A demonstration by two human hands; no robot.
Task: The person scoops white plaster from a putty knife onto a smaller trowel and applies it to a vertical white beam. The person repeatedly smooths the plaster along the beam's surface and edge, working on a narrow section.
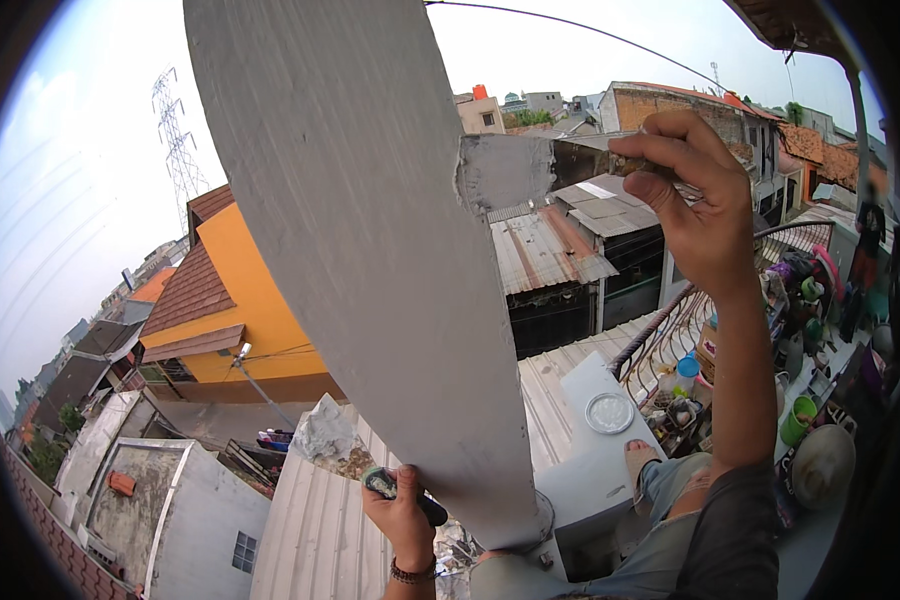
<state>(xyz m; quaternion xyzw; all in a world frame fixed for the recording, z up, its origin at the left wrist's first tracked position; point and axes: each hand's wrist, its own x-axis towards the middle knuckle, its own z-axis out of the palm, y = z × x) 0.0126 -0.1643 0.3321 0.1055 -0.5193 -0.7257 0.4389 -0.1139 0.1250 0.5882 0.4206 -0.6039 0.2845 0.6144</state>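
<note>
A tall, pale grey column (370, 230) rises in front of me, its surface streaked lengthwise. My right hand (705, 215) is raised at the column's right, closed on a wide putty knife (510, 172). The grey-smeared blade touches or overlaps the column's right edge; its handle is mostly hidden by my fingers. Low at the column's left, my left hand (405, 525), with a beaded bracelet at the wrist, grips the dark handle of a scraper (382, 484). White putty (326, 428) is heaped on that scraper's blade, which points up and left, apart from the column.
A round whitish lid (610, 412) lies on a white ledge (582, 478) beside my bare foot (638, 460). Behind it, a curved metal railing (660, 330) borders cluttered household goods (800, 290). Far below are ribbed metal roofs (320, 540) and an orange house (245, 300).
</note>
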